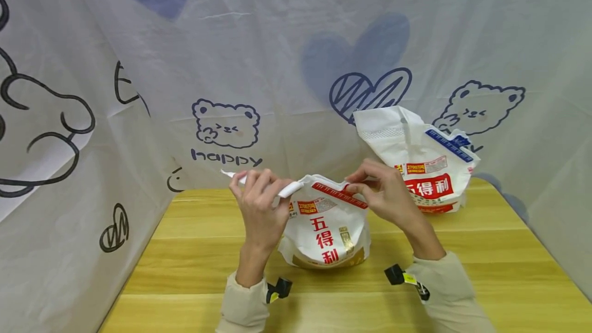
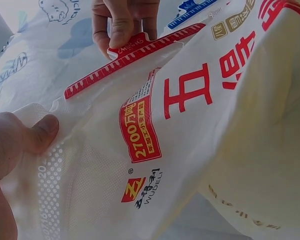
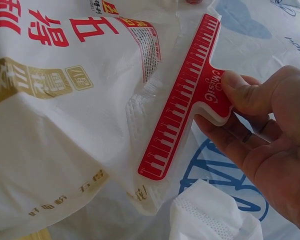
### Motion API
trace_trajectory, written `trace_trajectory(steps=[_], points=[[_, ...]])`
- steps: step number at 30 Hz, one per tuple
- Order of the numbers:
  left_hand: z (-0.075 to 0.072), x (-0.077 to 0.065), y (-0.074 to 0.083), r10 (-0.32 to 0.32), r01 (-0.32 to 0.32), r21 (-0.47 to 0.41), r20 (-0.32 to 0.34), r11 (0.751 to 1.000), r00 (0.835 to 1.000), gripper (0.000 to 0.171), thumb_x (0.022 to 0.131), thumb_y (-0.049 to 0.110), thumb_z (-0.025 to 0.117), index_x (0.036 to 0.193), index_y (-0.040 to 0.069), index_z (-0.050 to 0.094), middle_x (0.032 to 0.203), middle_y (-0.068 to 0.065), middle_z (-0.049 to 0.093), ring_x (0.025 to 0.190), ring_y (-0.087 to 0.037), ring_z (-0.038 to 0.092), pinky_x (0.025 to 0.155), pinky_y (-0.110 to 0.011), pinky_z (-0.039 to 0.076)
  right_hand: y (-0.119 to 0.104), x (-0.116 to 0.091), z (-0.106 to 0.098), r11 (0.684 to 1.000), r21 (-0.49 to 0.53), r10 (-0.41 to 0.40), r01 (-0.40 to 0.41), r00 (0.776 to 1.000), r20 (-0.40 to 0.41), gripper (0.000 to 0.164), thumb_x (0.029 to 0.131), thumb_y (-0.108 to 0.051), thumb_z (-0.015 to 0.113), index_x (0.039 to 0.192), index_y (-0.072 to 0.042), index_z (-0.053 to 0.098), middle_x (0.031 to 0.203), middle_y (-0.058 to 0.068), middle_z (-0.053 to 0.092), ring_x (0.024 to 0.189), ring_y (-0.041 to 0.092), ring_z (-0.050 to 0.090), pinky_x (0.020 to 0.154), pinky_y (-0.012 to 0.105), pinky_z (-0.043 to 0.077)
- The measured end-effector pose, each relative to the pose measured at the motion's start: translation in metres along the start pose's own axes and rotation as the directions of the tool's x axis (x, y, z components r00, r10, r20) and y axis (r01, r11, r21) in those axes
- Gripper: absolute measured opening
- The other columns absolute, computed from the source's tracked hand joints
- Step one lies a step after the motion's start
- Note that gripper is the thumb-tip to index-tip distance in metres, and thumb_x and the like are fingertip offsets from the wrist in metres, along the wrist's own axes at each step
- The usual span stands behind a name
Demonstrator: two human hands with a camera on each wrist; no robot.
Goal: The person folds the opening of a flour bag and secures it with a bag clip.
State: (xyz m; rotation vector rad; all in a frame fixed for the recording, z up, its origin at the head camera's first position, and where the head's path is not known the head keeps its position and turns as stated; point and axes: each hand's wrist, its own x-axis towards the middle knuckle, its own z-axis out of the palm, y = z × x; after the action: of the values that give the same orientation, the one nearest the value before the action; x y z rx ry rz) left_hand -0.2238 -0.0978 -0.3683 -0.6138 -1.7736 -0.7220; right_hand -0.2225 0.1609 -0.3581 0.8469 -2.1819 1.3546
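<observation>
A white flour bag [image 1: 330,230] with red lettering stands on the table in front of me, its top gathered upward. My left hand [image 1: 261,204] grips the rolled or folded top edge at the bag's left, thumb pressing on the dotted strip in the left wrist view. A red clip [image 3: 185,100] printed with piano keys and "Music" lies across the bag's top on the right. My right hand [image 1: 386,191] pinches the clip's tab between thumb and fingers, as the right wrist view shows. The clip's jaws lie along the bag's top.
Behind to the right stands a second white flour bag [image 1: 427,184], with a blue clip [image 1: 450,145] on its top and a loose flap of the bag standing up at its left. A printed curtain [image 1: 277,66] hangs behind the wooden table [image 1: 194,251].
</observation>
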Motion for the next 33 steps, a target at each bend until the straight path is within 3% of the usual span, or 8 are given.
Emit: trace_trajectory(steps=[14,25,33], points=[[0.0027,-0.0014,0.0034,-0.019,0.018,-0.019,-0.041,1.0,0.999,0.006,0.077,0.002,0.08,0.079,0.006,0.076,0.072,-0.004,0.059,0.08,-0.027,0.054,0.102,-0.06,0.026,-0.0028,0.0007,0.0026,0.999,-0.031,0.046,-0.045,0.998,0.037,0.022,0.083,0.014,0.075,0.091,-0.006,0.072,0.092,0.003,0.067,0.088,0.019,0.07,0.076,0.029,0.06],[0.0026,-0.0037,0.0028,-0.029,0.029,-0.002,-0.072,1.0,0.997,0.009,0.076,-0.001,0.081,0.078,0.006,0.076,0.073,-0.004,0.061,0.081,-0.028,0.055,0.102,-0.059,0.026,0.0017,-0.0018,0.0023,0.999,0.004,0.041,-0.041,0.998,0.052,0.019,0.083,0.006,0.08,0.098,-0.004,0.074,0.093,0.004,0.066,0.089,0.02,0.069,0.078,0.029,0.06],[0.0034,-0.0027,0.0032,-0.049,0.05,0.019,-0.015,0.999,0.999,0.01,0.077,0.001,0.082,0.081,0.007,0.076,0.077,-0.004,0.064,0.086,-0.028,0.056,0.104,-0.059,0.025,0.0014,-0.0055,0.0006,0.996,0.04,0.078,-0.079,0.997,0.024,0.023,0.084,0.003,0.08,0.106,-0.003,0.076,0.093,0.005,0.064,0.094,0.021,0.067,0.084,0.028,0.058]])
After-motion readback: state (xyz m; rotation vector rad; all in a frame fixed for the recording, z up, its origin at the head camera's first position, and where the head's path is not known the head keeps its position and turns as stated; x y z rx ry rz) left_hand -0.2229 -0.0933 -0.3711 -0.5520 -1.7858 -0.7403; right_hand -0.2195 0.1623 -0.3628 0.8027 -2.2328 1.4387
